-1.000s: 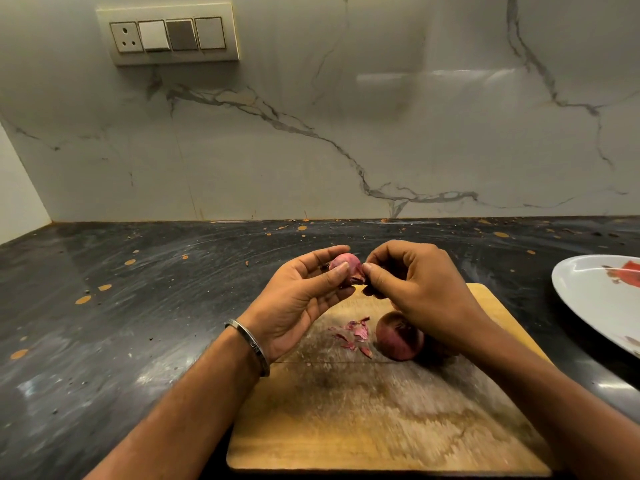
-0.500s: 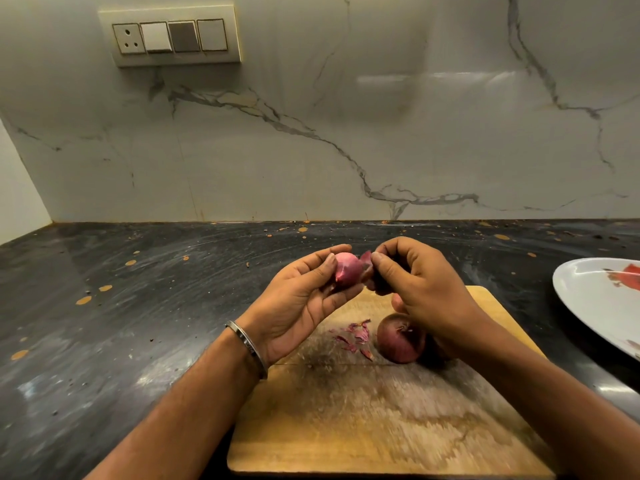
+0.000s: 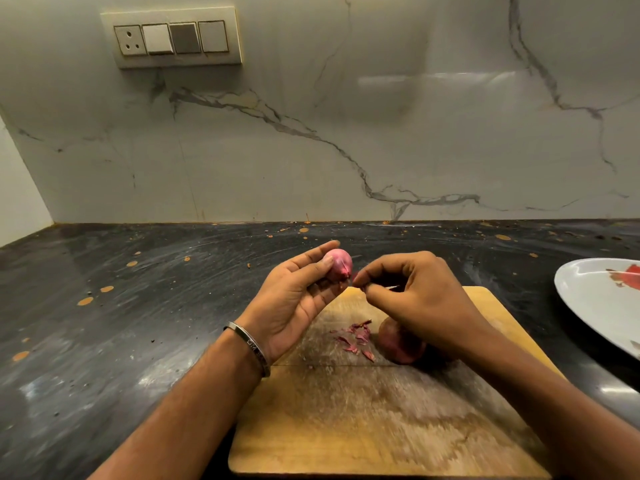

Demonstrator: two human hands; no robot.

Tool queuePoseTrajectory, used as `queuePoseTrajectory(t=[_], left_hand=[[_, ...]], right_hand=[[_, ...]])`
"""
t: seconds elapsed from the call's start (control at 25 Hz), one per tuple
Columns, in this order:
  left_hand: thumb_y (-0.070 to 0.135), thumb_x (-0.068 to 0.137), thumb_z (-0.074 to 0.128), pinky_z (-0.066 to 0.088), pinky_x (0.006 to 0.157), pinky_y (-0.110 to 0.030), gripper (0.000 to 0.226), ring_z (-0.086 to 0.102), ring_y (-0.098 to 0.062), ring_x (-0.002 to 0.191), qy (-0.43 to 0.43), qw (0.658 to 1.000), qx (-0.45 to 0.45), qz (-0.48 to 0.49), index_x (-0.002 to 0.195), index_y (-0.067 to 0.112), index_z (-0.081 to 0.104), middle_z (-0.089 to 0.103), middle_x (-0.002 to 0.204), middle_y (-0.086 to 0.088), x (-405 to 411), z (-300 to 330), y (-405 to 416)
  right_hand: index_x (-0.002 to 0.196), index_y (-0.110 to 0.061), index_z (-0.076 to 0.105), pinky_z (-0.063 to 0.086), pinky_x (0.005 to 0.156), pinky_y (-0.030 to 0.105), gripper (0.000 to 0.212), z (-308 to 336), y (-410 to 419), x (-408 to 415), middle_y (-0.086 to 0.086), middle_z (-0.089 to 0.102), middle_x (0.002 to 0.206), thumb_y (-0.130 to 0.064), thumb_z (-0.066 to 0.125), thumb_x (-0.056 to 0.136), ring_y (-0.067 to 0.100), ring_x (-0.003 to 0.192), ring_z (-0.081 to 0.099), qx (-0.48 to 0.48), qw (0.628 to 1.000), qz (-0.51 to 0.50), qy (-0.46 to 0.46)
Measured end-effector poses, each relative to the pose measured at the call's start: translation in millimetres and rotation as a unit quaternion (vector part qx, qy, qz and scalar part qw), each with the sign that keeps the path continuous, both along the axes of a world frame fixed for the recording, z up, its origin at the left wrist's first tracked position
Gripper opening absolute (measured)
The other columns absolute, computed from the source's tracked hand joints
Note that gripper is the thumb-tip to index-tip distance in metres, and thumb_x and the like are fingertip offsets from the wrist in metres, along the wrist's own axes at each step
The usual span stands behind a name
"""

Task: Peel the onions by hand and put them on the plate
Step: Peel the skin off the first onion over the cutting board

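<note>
— Backdrop and surface, item one?
— Marble-veined wall panel (image 3: 346,133) with a switch plate (image 3: 172,38) at upper left; below it a dark speckled countertop (image 3: 104,306) carrying a wooden cutting board (image 3: 346,417), its near edge cut off by the arms.

— Left side?
— Left hand (image 3: 294,299), palm up, a metal bangle (image 3: 247,348) on the wrist. Its fingertips grip a small pink onion (image 3: 337,263), held above the board's far edge. The onion's root end is partly hidden behind the fingers.

— Centre?
— Loose purple peel scraps (image 3: 356,337) on the board, just left of a second onion (image 3: 398,344), unpeeled, its right side covered by the right wrist.

— Right hand?
— Right hand (image 3: 415,296), fingers curled, thumb and forefinger pinched just beside the held onion's tip. What they pinch is too small to make out; possibly a sliver of skin.

— Far right?
— White plate (image 3: 595,306), cut off by the frame edge, with a red scrap (image 3: 632,280) on it, not identifiable.
</note>
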State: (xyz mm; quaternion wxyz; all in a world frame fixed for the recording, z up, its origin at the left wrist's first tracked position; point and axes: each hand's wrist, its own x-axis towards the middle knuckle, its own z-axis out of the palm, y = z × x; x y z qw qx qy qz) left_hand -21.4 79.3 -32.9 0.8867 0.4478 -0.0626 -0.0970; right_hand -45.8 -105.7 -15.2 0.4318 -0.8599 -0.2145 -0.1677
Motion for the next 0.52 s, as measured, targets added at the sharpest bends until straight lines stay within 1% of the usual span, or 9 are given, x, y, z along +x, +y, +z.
queuePoseTrajectory(t=[0.08, 0.12, 0.2, 0.28, 0.36, 0.52], left_hand=[[0.004, 0.078, 0.064, 0.058, 0.089, -0.037, 0.042, 0.067, -0.022, 0.095, -0.004, 1.000, 0.004, -0.006, 0.120, 0.001, 0.064, 0.071, 0.108, -0.019, -1.0, 0.7, -0.8], [0.002, 0.078, 0.064, 0.057, 0.090, -0.038, 0.043, 0.069, -0.022, 0.095, -0.006, 1.000, 0.004, -0.010, 0.121, 0.000, 0.063, 0.070, 0.109, -0.020, -1.5, 0.7, -1.3], [0.001, 0.078, 0.065, 0.058, 0.088, -0.039, 0.045, 0.071, -0.024, 0.097, -0.010, 1.000, 0.005, -0.017, 0.123, -0.001, 0.061, 0.070, 0.113, -0.021, -3.0, 0.9, -2.1], [-0.001, 0.075, 0.067, 0.060, 0.085, -0.038, 0.045, 0.071, -0.027, 0.100, -0.015, 1.000, 0.010, -0.021, 0.120, -0.001, 0.064, 0.069, 0.116, -0.022, -3.9, 0.8, -2.3], [-0.002, 0.072, 0.069, 0.060, 0.084, -0.037, 0.043, 0.070, -0.029, 0.101, -0.022, 0.999, 0.021, -0.019, 0.115, 0.000, 0.068, 0.069, 0.116, -0.022, -4.0, 0.4, -1.9], [-0.002, 0.070, 0.071, 0.060, 0.083, -0.036, 0.040, 0.071, -0.029, 0.100, -0.037, 0.998, 0.050, -0.019, 0.109, 0.004, 0.072, 0.071, 0.113, -0.018, -4.1, -0.6, -0.5]], right_hand=[[0.090, -0.022, 0.078, 0.057, 0.070, 0.019, 0.006, 0.3, -1.4, 1.5, -0.009, 0.075, 0.077, -0.018, 0.075, 0.087, 0.002, 0.075, 0.070, 0.041, 0.999, -0.003, -0.005], [0.091, -0.021, 0.077, 0.058, 0.070, 0.022, 0.005, 0.8, -2.0, 2.0, -0.007, 0.075, 0.077, -0.024, 0.076, 0.087, 0.005, 0.076, 0.071, 0.060, 0.998, -0.005, -0.003], [0.092, -0.021, 0.077, 0.060, 0.070, 0.026, 0.014, 0.3, -2.0, 2.7, -0.006, 0.075, 0.078, -0.032, 0.078, 0.084, 0.007, 0.076, 0.072, 0.079, 0.997, -0.011, 0.001], [0.092, -0.019, 0.078, 0.060, 0.068, 0.026, 0.013, -1.0, -1.7, 3.3, -0.004, 0.076, 0.076, -0.030, 0.079, 0.084, 0.007, 0.074, 0.073, 0.077, 0.997, -0.019, 0.009], [0.090, -0.017, 0.079, 0.060, 0.064, 0.025, 0.011, -1.4, -2.8, 4.6, -0.002, 0.076, 0.074, -0.028, 0.078, 0.086, 0.008, 0.070, 0.074, 0.089, 0.995, -0.018, 0.040], [0.084, -0.013, 0.079, 0.062, 0.067, 0.032, 0.010, -0.9, -5.2, 6.0, 0.001, 0.077, 0.074, -0.021, 0.075, 0.089, 0.013, 0.071, 0.075, 0.109, 0.989, 0.004, 0.102]])
